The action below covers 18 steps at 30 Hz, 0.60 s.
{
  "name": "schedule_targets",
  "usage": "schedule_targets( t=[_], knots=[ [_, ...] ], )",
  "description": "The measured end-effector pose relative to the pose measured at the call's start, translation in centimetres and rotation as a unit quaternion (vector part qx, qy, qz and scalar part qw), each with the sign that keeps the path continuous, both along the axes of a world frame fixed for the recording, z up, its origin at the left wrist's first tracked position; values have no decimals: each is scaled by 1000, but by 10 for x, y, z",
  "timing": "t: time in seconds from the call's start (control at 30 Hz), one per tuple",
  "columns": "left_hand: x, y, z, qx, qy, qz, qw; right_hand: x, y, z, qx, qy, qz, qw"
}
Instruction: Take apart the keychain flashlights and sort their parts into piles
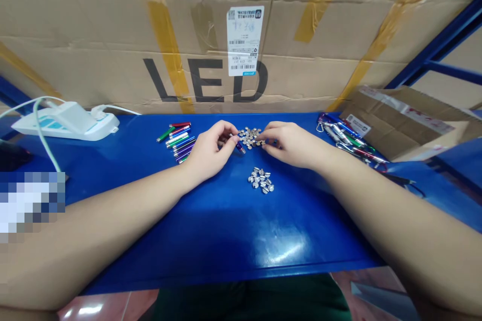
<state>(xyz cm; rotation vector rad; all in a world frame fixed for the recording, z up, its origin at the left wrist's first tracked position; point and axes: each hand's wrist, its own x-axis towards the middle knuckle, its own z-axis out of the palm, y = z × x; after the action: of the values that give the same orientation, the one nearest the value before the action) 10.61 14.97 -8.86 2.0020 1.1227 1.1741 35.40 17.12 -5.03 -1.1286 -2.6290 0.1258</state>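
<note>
1 white power strip [66,123] on the blue table [226,230], well left of L hand, w/ adapter plugged in and cables trailing off. Just left of L hand: approx. 10 short metal tubes [176,141] in red, green, blue and purple, side by side in a loose row; prob. mini flashlight bodies. L hand [209,153]: fingers curled, thumb + fingertips pinching 1 dark purple tube [239,147], end angled toward the pile. Between the hands: loose pile of silver discs [248,136], prob. button cells, too small to confirm. R hand [289,143]: not spread, fingertips [262,143] at pile's right edge; can't tell if a disc is pinched. Below both hands, nearer the body: 2nd, smaller heap of silver parts [260,180], apart from the 1st. Right of R hand: tangle of keychain flashlights [341,133] w/ carabiners. Further right: torn cardboard packaging [399,123]. Behind all: large carton [203,25] printed "LED".

Handling: for parts this small, use tips only. Keep tube steady in L hand, take 1 disc at a time, keep heaps separate.
</note>
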Motion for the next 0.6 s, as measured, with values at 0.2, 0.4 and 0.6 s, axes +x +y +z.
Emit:
schedule_targets(
  t=[0.2,0.4,0.6],
  knots=[
    [-1,1,-2,-2,-4,0,1000,-6,1,-9,-16,-29,22,999],
    [-2,0,0,0,0,2,1000,-1,5,-11,-12,0,-25,1000],
    [-2,0,0,3,1,4,1000,-10,7,-16,3,41,-35,999]
  ],
)
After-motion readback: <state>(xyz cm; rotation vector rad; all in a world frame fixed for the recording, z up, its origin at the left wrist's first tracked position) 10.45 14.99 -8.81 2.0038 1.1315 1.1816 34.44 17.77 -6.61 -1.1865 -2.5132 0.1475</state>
